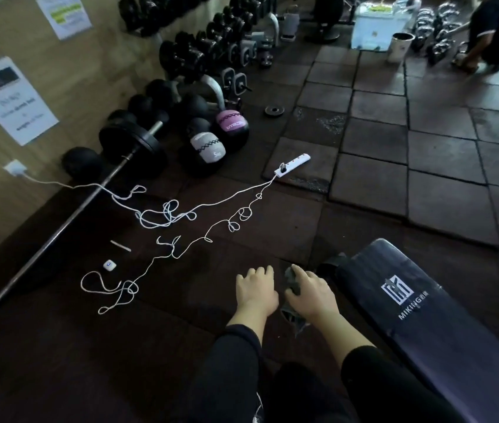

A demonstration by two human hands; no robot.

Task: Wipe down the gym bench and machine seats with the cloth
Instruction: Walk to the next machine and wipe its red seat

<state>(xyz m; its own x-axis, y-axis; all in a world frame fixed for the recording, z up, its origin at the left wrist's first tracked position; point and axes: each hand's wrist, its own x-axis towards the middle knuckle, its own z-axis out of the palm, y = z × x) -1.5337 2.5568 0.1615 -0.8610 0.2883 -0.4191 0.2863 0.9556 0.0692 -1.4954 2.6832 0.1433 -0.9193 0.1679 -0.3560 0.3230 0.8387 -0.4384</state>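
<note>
A dark padded gym bench (443,325) with a white logo runs from the centre right toward the bottom right corner. Just left of its near end, my right hand (312,293) is closed around a dark grey cloth (291,280); part of the cloth hangs below my palm. My left hand (255,290) hovers beside it, fingers loosely spread, holding nothing. Both hands are over the dark rubber floor, short of the bench pad. No machine seats are visible.
A tangled white cable (162,215) runs across the floor from a wall socket (14,167) to a power strip (292,164). A barbell (68,221), dumbbells and medicine balls (208,146) line the left wall. A person (498,29) crouches at the far right.
</note>
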